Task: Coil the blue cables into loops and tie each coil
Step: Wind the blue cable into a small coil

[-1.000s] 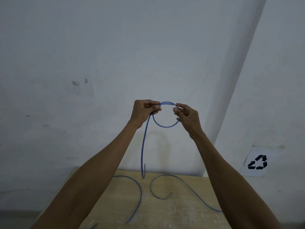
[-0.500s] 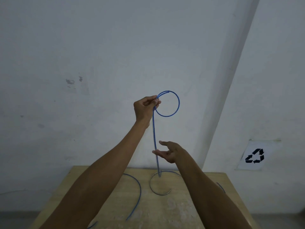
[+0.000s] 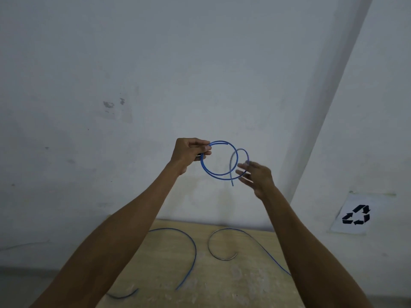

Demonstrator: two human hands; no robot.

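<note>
I hold a blue cable [image 3: 210,172] up in front of the wall, wound into a loop of about two turns. My left hand [image 3: 191,152] pinches the loop at its upper left. My right hand [image 3: 255,176] is blurred at the loop's right side, fingers spread, touching the cable's free end, which curls in a smaller arc there. Below, two more blue cables lie loose on the wooden table [image 3: 222,285]: one cable [image 3: 193,258] curves at the left, another cable [image 3: 222,257] hooks in the middle and runs off right.
A pale wall stands close behind the table, with a corner column at the right. A sheet with a black recycling sign [image 3: 355,215] is stuck low on the right wall. A short blue cable piece [image 3: 124,295] lies at the table's near left.
The hanging length of cable has been lifted off the table and wound into a further turn. My right hand rose from waist height to the loop's right side. The left hand kept its pinch.
</note>
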